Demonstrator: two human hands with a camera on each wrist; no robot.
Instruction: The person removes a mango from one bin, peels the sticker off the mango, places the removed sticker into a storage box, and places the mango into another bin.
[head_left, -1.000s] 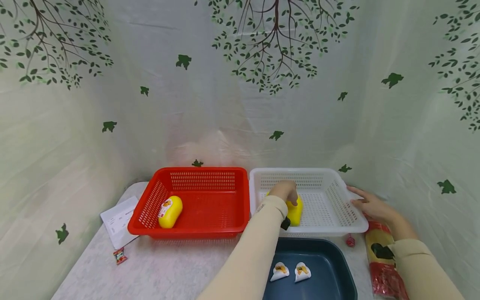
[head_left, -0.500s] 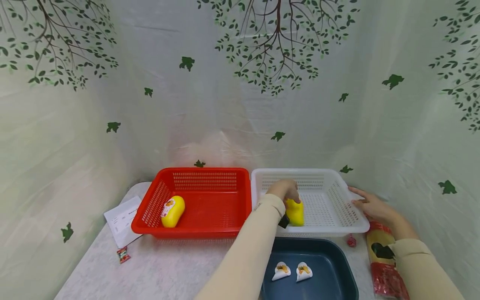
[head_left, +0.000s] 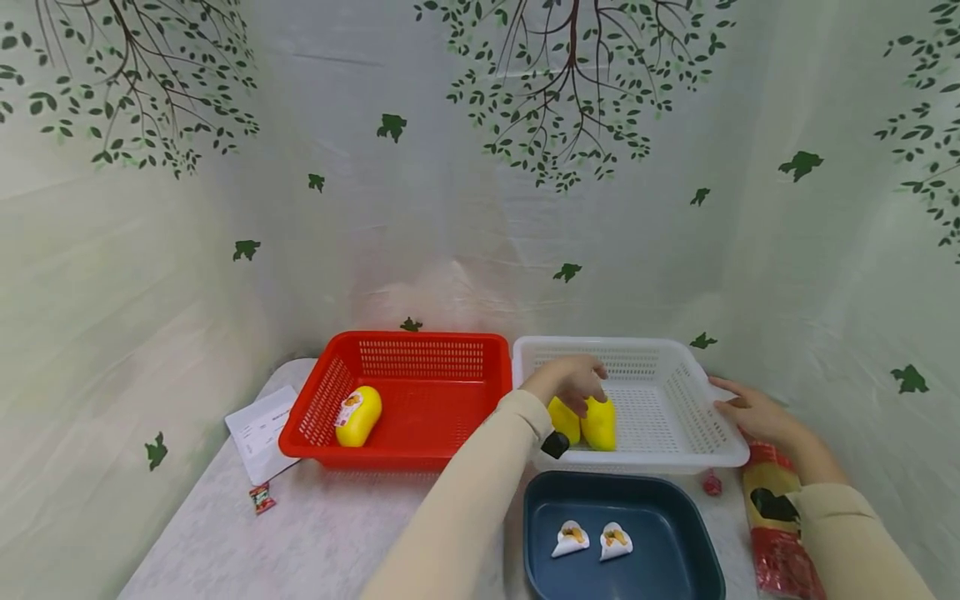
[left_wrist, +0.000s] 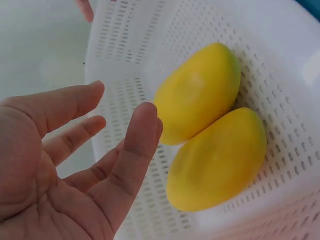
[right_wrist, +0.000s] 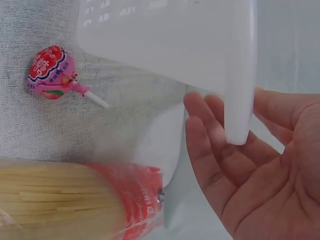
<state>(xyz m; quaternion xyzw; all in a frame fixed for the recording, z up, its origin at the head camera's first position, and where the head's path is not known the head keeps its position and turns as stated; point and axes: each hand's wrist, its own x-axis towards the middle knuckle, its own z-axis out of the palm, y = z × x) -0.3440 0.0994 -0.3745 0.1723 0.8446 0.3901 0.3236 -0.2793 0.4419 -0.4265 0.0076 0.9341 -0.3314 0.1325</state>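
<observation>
Two yellow mangoes (head_left: pixel 601 427) (left_wrist: pixel 216 160) lie side by side in the white basket (head_left: pixel 663 457), against its left part. Just above them my left hand (head_left: pixel 573 382) hangs with fingers spread and nothing in its grasp. In the left wrist view its fingertips overlap the edge of one mango. At the basket's right end my right hand (head_left: pixel 757 414) holds the rim (right_wrist: pixel 240 95), with the thumb on one side and the fingers beneath. A third mango (head_left: pixel 363 423), bearing a white label, rests in the red basket (head_left: pixel 397 457) to the left.
A dark blue tray (head_left: pixel 667 571) in front holds two curled white stickers (head_left: pixel 572 537). A wrapped lollipop (right_wrist: pixel 52 72) and a pack of noodles (right_wrist: pixel 60 200) lie near my right hand. Far left are a printed paper (head_left: pixel 262 433) and a small red candy packet (head_left: pixel 262 498).
My left hand has let go of a mango and risen up and away from it, uncovering both mangoes. The right hand stays at the basket rim. The head view has shifted slightly.
</observation>
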